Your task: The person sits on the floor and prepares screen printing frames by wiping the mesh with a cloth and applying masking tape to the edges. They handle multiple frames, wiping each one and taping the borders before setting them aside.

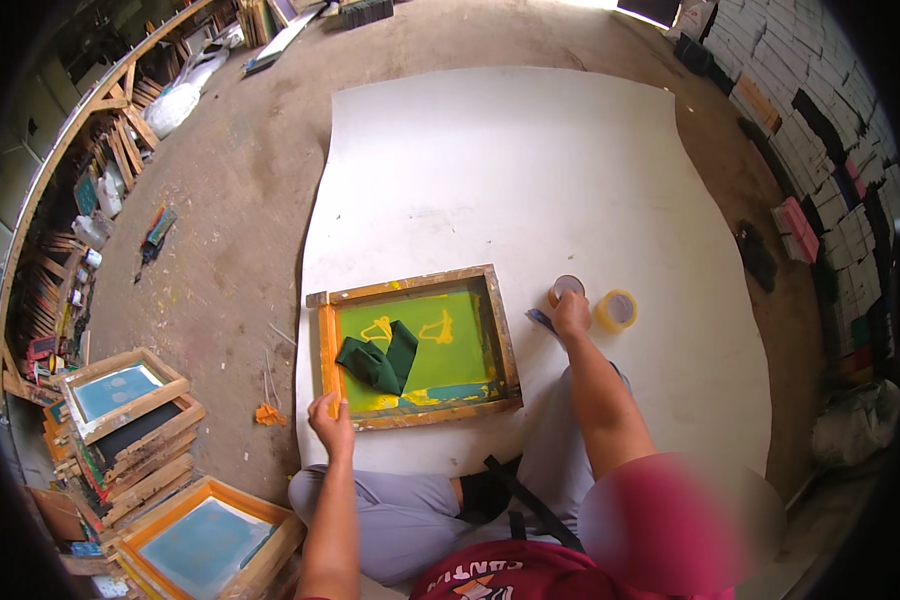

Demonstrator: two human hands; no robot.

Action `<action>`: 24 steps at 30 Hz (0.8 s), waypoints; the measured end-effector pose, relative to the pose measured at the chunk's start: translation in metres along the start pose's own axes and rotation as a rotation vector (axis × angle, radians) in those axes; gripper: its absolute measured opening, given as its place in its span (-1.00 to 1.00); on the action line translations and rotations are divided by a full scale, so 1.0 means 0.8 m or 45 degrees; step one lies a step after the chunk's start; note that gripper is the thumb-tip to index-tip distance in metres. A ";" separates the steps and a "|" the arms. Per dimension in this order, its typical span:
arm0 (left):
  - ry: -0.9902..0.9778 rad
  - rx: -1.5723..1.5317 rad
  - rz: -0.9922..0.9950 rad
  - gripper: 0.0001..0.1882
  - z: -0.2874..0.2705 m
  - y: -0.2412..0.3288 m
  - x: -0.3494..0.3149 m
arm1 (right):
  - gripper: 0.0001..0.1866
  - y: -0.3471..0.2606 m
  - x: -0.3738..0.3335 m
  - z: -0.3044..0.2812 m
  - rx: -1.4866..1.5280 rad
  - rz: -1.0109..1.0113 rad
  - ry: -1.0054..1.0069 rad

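A wooden silk-screen frame [505,340] lies on the white sheet before me, its green mesh marked with yellow paint shapes. On the mesh rests a folded dark green cloth [380,362]. My left hand [332,427] is closed on the frame's near left corner. To the right of the frame, my right hand [572,316] has its fingers closed on the near edge of a brown tape roll [567,284]. A yellowish clear tape roll [616,311] lies just right of that hand, and a small dark blue tool [542,321] is to its left.
The large white sheet [500,150] covers the floor under my crossed legs. More wooden screen frames [135,400] are stacked at the left, with an orange-rimmed screen [210,540] nearest. Cluttered shelves [70,230] line the left side. Stacked white material [810,110] stands along the right.
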State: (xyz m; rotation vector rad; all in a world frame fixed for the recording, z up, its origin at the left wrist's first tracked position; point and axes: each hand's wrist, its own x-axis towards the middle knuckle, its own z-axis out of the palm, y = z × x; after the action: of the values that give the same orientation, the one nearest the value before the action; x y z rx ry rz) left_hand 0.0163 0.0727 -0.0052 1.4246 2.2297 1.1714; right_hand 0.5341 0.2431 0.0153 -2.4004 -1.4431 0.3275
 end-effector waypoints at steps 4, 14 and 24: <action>-0.082 -0.128 -0.003 -0.72 0.018 0.049 -0.023 | -0.79 0.002 -0.006 -0.018 0.223 -0.110 0.036; -0.730 -1.003 -0.477 -0.43 -0.015 0.278 -0.010 | -0.82 -0.113 -0.155 -0.138 1.612 -0.456 -0.791; -0.977 -1.277 -0.416 -0.21 -0.098 0.333 -0.019 | -0.76 -0.178 -0.253 -0.179 1.685 -0.760 -1.189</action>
State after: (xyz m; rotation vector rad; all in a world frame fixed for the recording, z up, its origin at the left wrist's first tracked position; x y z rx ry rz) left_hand 0.1507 0.0746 0.2384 0.8097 1.0190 1.0926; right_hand 0.3757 0.1046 0.2087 -0.6858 -1.3763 1.6882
